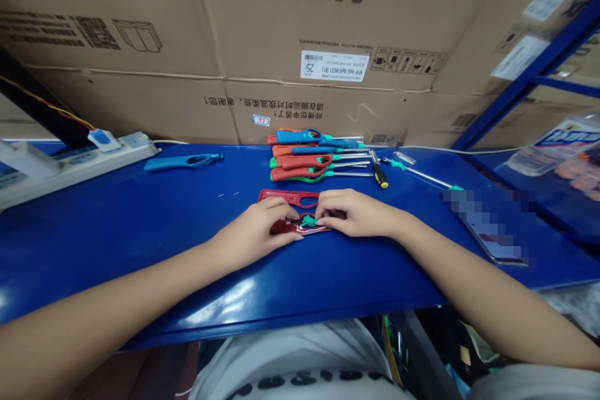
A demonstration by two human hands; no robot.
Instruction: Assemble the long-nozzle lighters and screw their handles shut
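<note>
On the blue table, an opened red lighter casing half [284, 228] lies in front of me, with thin pale wires and a green trigger piece [308, 220] inside. My left hand [255, 225] grips the left end of this half between thumb and fingers. The fingertips of my right hand [351, 214] pinch at the green piece at its right end; the exact contact is partly hidden. Just behind lies the matching red casing half [290, 197], its trigger loop beside my right fingers. Two tiny screws [229, 194] are on the table to the left.
Behind are several stacked long-nosed lighters [304, 161], a small black-and-yellow-handled tool [380, 175] and a metal lighter tube [429, 177]. A blue casing half [182, 162] and power strip [84, 165] are left; a blurred phone-like slab [487, 225] and bottle [553, 144] right. A cardboard box [225, 44] stands behind.
</note>
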